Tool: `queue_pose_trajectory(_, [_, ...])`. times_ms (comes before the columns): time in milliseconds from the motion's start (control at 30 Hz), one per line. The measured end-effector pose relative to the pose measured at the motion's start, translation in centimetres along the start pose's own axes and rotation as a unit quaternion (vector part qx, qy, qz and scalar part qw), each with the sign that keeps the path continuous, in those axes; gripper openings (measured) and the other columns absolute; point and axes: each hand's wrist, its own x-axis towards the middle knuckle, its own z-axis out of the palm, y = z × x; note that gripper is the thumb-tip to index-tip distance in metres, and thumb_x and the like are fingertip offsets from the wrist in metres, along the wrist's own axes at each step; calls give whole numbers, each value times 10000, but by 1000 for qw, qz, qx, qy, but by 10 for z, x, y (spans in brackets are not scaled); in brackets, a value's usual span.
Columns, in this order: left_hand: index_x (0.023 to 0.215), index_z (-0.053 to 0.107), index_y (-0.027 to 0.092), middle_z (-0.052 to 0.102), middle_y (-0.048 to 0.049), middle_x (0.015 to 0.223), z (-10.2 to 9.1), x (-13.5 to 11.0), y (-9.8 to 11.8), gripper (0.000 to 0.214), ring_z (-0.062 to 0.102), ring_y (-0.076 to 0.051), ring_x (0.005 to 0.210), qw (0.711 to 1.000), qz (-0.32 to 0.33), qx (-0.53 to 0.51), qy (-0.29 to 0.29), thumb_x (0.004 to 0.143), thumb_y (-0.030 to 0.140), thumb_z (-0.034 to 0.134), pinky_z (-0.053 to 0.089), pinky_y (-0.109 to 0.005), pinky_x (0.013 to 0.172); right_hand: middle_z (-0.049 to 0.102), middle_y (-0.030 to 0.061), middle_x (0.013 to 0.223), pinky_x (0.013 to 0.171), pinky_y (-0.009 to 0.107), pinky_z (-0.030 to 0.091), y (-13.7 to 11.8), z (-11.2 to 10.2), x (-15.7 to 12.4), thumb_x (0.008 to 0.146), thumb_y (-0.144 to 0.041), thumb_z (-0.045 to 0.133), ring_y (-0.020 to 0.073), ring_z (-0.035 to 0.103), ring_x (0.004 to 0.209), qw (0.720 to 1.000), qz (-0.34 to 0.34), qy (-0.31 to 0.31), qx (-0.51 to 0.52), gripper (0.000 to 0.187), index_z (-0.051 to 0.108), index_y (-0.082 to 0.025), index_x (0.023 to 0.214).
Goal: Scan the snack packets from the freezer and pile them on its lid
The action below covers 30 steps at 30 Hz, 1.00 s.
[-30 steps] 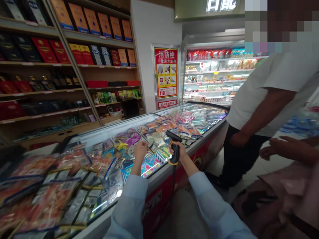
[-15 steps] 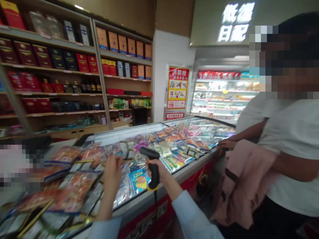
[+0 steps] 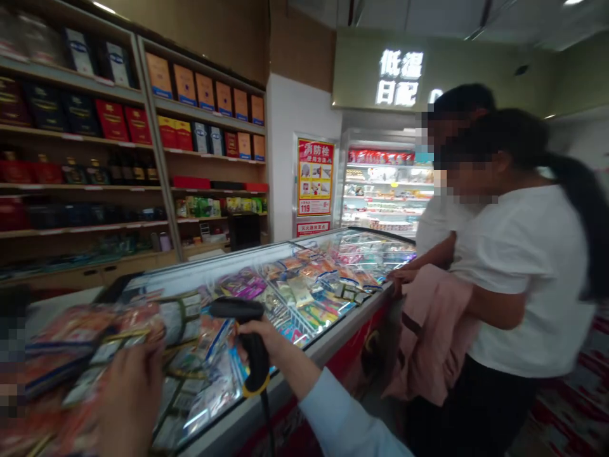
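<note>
My right hand (image 3: 261, 335) is wrapped around the handle of a black and yellow barcode scanner (image 3: 255, 365). The scanner's head points left over the chest freezer, and a cable hangs from its grip. At the lower left, my left hand (image 3: 130, 387) is over a heap of clear bags of reddish food (image 3: 71, 324). Its fingers are bent and blurred at the upper bags; whether they grip one is unclear. Between my hands lie silvery and green-edged packs (image 3: 183, 317). Purple packs (image 3: 240, 282) lie farther back.
The glass-topped chest freezer (image 3: 328, 339) runs away to the right, filled with packets. Two people in white tops stand at its right side; one has a pink garment (image 3: 428, 330) over an arm. Shelves of boxed goods (image 3: 209, 133) line the left wall. A refrigerated display (image 3: 375, 190) stands behind.
The view has turned right, bringing a second person into sight. My left hand has moved left and nearer, down to the bagged food. My right hand still holds the barcode scanner.
</note>
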Motion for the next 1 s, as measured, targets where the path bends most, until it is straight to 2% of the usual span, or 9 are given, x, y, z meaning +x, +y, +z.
queue_pose_trajectory(100, [769, 461, 264, 535, -45, 778, 9, 1, -21, 152, 560, -262, 773, 998, 68, -3, 18, 809, 392, 389, 497, -462, 737, 530, -18, 417, 343, 215, 339, 2, 9, -3, 611, -380, 638, 91, 435, 334, 1000, -6, -7, -9, 255, 599, -134, 665])
queue_pose_trajectory(233, [795, 487, 220, 560, -61, 813, 8, -1, -34, 173, 563, -229, 785, 996, 88, 13, 25, 877, 329, 381, 478, -379, 718, 569, -13, 471, 336, 210, 324, 8, 13, 2, 642, -360, 631, 80, 428, 327, 1000, -1, -24, 1, 229, 596, -137, 682])
queue_pose_trajectory(433, [807, 511, 202, 550, -49, 814, 4, -5, -39, 177, 555, -198, 774, 994, 103, 4, 37, 909, 300, 405, 459, -327, 720, 522, -17, 420, 334, 206, 315, 16, 13, 8, 656, -371, 619, 83, 416, 328, 1000, 9, -26, -13, 244, 598, -128, 666])
queue_pose_trajectory(800, [805, 508, 198, 539, -48, 806, 13, -6, -43, 187, 549, -203, 782, 994, 100, 12, 45, 916, 309, 407, 462, -332, 714, 508, -35, 485, 346, 199, 335, 14, 8, 6, 653, -361, 628, 72, 426, 355, 999, 19, -35, -3, 226, 561, -146, 651])
queue_pose_trajectory(1000, [805, 507, 200, 545, -50, 824, 11, -7, -39, 159, 548, -200, 780, 995, 90, 24, 39, 905, 280, 411, 460, -324, 699, 558, -23, 568, 350, 204, 369, 14, 3, 3, 649, -331, 657, 80, 475, 377, 1000, 10, -11, -10, 223, 601, -130, 728])
